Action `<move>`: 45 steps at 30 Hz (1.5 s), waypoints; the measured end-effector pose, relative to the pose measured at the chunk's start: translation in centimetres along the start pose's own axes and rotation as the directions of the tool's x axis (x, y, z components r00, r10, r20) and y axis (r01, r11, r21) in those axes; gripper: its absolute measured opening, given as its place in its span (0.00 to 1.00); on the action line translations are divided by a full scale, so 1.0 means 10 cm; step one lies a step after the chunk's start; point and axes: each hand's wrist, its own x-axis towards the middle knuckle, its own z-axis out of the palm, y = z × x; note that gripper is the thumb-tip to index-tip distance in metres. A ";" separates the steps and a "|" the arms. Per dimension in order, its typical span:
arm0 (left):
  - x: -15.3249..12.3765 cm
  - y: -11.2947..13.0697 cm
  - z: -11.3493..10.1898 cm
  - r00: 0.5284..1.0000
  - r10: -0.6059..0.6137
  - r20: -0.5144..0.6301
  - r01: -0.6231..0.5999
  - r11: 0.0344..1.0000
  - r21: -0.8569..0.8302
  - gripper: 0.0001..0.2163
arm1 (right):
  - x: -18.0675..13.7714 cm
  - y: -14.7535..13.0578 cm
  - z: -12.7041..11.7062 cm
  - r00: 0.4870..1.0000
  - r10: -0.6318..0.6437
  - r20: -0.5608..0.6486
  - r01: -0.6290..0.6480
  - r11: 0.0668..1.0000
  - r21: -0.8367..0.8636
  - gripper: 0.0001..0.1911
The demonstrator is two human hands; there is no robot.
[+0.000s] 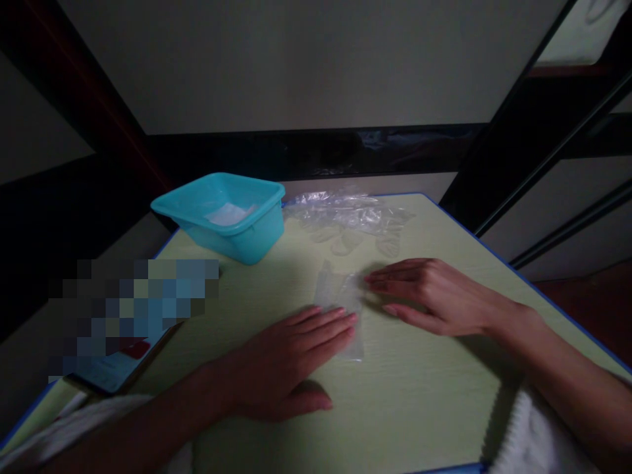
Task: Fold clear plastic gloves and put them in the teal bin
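A thin, clear plastic sheet or bag (pixel 351 288) lies flat on the light yellow-green table (pixel 395 408). Across its lower part rests my left hand (pixel 296 349), palm down, fingers stretched out and thumb apart. My right hand (pixel 419 293) is at the sheet's upper right edge, fingers extended to the left and the thumb held away from them. Its fingertips are at or just beside the plastic; whether they touch it I cannot tell. Behind both hands, a pile of crinkled clear plastic (pixel 355 214) spreads over the far part of the table.
A turquoise plastic basket (pixel 261 234) stands at the back left with a whitish piece (pixel 230 214) inside. Left of my left hand lies a phone (pixel 106 375), its screen partly blurred out. The table has a blue edge (pixel 494 255), and a pale panel (pixel 316 66) rises behind it.
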 end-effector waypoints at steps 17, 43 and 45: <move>0.03 0.00 0.00 0.998 0.026 0.051 -0.025 0.999 -0.027 0.32 | 0.01 0.10 0.09 0.994 0.034 0.103 -0.035 0.999 0.009 0.19; 0.02 -0.01 0.03 0.999 0.046 0.026 -0.045 0.999 -0.016 0.32 | 0.05 0.17 0.14 0.992 0.058 0.109 -0.063 0.997 0.043 0.19; 0.02 -0.01 0.02 0.998 0.041 0.044 -0.041 0.999 -0.003 0.32 | 0.05 0.18 0.14 0.992 0.058 0.114 -0.064 0.997 0.047 0.19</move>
